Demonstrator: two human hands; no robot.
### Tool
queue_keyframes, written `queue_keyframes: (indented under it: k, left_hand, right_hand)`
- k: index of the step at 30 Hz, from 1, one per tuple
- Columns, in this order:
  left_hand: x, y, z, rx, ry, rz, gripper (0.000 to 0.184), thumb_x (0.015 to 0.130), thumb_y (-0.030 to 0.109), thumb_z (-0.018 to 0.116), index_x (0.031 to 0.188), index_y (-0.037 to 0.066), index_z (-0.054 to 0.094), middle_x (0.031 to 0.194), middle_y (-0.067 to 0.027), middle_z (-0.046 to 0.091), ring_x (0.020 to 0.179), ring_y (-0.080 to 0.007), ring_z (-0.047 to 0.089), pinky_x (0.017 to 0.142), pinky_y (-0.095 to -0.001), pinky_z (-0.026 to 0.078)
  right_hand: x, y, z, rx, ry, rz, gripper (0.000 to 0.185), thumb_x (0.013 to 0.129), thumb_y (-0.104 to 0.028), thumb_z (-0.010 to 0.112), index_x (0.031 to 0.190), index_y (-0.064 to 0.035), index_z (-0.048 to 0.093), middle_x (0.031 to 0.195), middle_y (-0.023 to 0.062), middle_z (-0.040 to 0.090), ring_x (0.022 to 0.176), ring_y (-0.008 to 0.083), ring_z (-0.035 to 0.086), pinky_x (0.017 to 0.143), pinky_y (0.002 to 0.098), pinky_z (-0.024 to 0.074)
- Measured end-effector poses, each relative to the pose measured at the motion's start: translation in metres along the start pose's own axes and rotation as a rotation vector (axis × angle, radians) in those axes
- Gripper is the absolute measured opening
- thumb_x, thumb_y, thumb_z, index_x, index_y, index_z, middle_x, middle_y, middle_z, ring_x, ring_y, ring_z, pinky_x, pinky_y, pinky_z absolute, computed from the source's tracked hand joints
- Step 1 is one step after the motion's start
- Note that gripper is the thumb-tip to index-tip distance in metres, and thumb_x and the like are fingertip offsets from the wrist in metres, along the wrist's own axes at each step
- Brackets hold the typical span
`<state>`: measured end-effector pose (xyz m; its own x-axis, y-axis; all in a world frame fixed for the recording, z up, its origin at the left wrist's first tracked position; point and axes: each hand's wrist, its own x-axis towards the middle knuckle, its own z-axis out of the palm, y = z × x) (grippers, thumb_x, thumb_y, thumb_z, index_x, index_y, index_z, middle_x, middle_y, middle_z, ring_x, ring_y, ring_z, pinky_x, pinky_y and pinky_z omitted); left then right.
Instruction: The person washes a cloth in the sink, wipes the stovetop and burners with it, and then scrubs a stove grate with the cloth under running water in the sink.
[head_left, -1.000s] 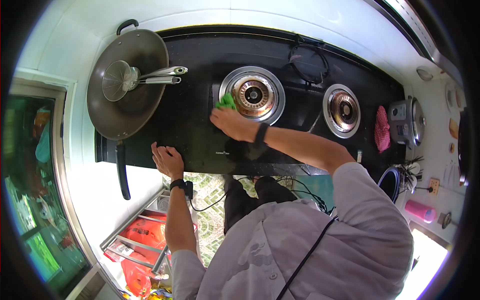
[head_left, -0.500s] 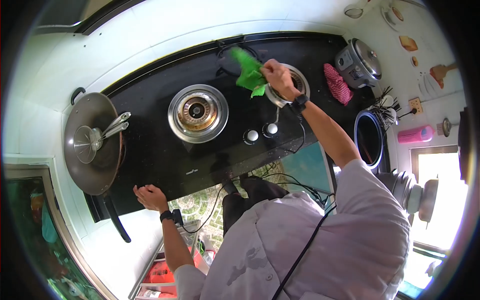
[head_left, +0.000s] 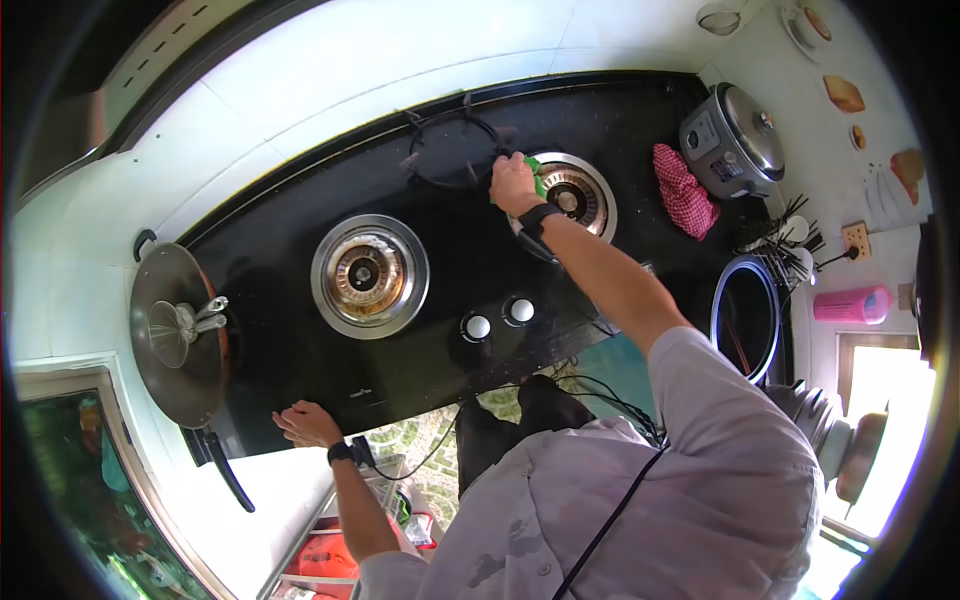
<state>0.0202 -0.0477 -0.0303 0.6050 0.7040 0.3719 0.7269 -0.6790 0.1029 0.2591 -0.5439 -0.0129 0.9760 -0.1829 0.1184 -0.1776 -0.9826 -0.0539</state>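
Black countertop (head_left: 280, 325), wok (head_left: 187, 385), two burners (head_left: 364, 274), pot stand (head_left: 460, 118), red checked cloth (head_left: 685, 195), rice cooker (head_left: 728, 145)

Just left of our right hand (head_left: 513, 186), the pan ring (head_left: 409, 162) stands in our way, and two knobs (head_left: 478, 327) sit bodyward of it; between them we could pass over bare cooktop (head_left: 450, 240). Left of our left hand (head_left: 308, 425), the wok handle (head_left: 230, 475) blocks us.

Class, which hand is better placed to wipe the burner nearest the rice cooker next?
Probably the right hand: it holds the green cloth at that burner. The left hand is farther away, at the front edge of the black cooktop.
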Motion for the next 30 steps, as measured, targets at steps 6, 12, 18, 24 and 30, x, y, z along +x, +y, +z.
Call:
queue_keyframes:
  k: [6, 12, 18, 24, 30]
  left_hand:
    - [0.000, 0.012, -0.012, 0.042, -0.065, -0.014, 0.025, 0.087, 0.025, 0.044, 0.089, 0.004, 0.057, 0.136, -0.0126, 0.049, 0.104, -0.0368, 0.055, 0.082, -0.0532, 0.043]
    - [0.003, 0.010, -0.004, 0.088, -0.050, 0.002, 0.027, 0.088, 0.027, 0.044, 0.093, 0.004, 0.058, 0.135, -0.0128, 0.049, 0.107, -0.0371, 0.054, 0.083, -0.0545, 0.043]
    - [0.000, 0.003, -0.002, 0.071, -0.031, 0.023, 0.028, 0.089, 0.028, 0.043, 0.093, 0.005, 0.060, 0.134, -0.0130, 0.050, 0.109, -0.0372, 0.054, 0.084, -0.0550, 0.043]
    - [0.001, 0.004, -0.004, 0.065, -0.023, 0.030, 0.033, 0.089, 0.029, 0.042, 0.098, 0.005, 0.062, 0.129, -0.0119, 0.054, 0.104, -0.0369, 0.057, 0.082, -0.0539, 0.046]
    - [-0.002, 0.008, -0.004, 0.053, -0.035, 0.008, 0.030, 0.090, 0.029, 0.042, 0.093, 0.004, 0.059, 0.134, -0.0128, 0.050, 0.107, -0.0376, 0.055, 0.085, -0.0550, 0.042]
  right_hand:
    - [-0.116, -0.001, -0.063, 0.283, -0.215, -0.283, 0.027, 0.080, -0.010, 0.057, 0.107, -0.0059, 0.054, 0.103, 0.0253, 0.048, 0.086, 0.0391, 0.060, 0.074, 0.0461, 0.0514]
    - [-0.040, -0.001, -0.037, 0.267, 0.001, -0.175, 0.020, 0.078, -0.006, 0.058, 0.097, -0.0049, 0.052, 0.101, 0.0217, 0.047, 0.089, 0.0366, 0.057, 0.072, 0.0433, 0.0511]
    - [-0.118, 0.006, -0.049, 0.343, 0.051, -0.353, 0.025, 0.081, -0.007, 0.053, 0.106, -0.0070, 0.054, 0.102, 0.0194, 0.046, 0.092, 0.0359, 0.055, 0.074, 0.0448, 0.0507]
    - [-0.185, 0.146, -0.087, 0.292, -0.200, -0.438, 0.030, 0.070, -0.003, 0.061, 0.100, -0.0082, 0.060, 0.101, 0.0074, 0.054, 0.105, 0.0282, 0.054, 0.085, 0.0374, 0.0491]
    - [-0.149, 0.113, -0.087, 0.147, 0.029, -0.650, 0.017, 0.067, -0.003, 0.061, 0.084, -0.0021, 0.061, 0.090, 0.0083, 0.055, 0.097, 0.0269, 0.053, 0.079, 0.0362, 0.0500]
